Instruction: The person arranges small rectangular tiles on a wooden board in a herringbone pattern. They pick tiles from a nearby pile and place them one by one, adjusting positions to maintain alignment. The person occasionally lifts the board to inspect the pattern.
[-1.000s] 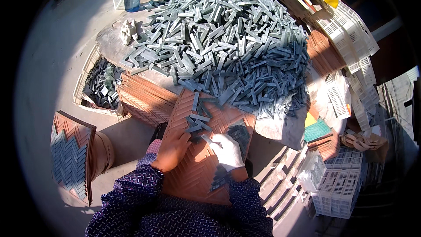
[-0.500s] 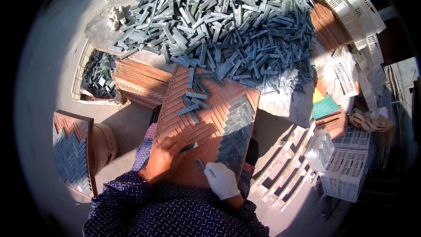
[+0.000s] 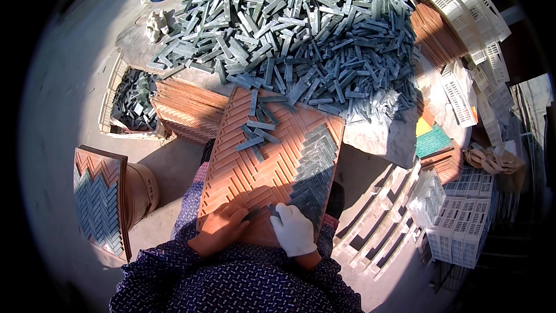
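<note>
Near the lower edge of the orange herringbone-grooved plastic tray [image 3: 255, 162], both hands press small grey-green stone strips [image 3: 315, 168] into slots. Bare left hand [image 3: 220, 229] lies curled, fingertips pinching a strip; white-gloved right hand [image 3: 294, 229] pinches another just beside it. Strips look stiff, light, chippable; best gripped by their long edges.

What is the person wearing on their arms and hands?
Both arms are covered by long, dark purple-blue sleeves with a small pale repeating pattern. The right hand wears a white glove that covers it to the wrist. The left hand is bare, with no glove on it.
</note>
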A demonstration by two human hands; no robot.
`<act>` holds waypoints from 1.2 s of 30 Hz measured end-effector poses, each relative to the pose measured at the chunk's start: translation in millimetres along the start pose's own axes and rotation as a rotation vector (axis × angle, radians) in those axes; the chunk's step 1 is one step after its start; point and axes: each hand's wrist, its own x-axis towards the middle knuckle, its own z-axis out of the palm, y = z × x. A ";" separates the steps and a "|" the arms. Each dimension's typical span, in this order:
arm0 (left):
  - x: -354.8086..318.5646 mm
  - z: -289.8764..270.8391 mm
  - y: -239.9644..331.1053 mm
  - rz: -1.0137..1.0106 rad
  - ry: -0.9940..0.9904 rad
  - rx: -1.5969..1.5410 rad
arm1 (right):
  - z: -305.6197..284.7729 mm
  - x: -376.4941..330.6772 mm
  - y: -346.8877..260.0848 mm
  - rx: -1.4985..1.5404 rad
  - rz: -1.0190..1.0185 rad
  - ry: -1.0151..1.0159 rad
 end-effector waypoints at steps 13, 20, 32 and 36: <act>3.3 2.2 8.0 0.027 -0.048 0.027 | -5.7 0.5 -0.2 -0.069 -0.033 -0.004; 6.5 2.0 10.4 0.042 -0.011 -0.012 | 1.3 0.9 1.2 -0.179 -0.067 0.047; 7.8 9.9 -0.8 0.091 0.038 0.013 | 4.9 4.6 6.9 -0.219 -0.204 0.053; 7.4 15.4 -2.3 0.105 0.099 0.041 | 3.3 5.4 -0.5 -0.213 -0.140 0.030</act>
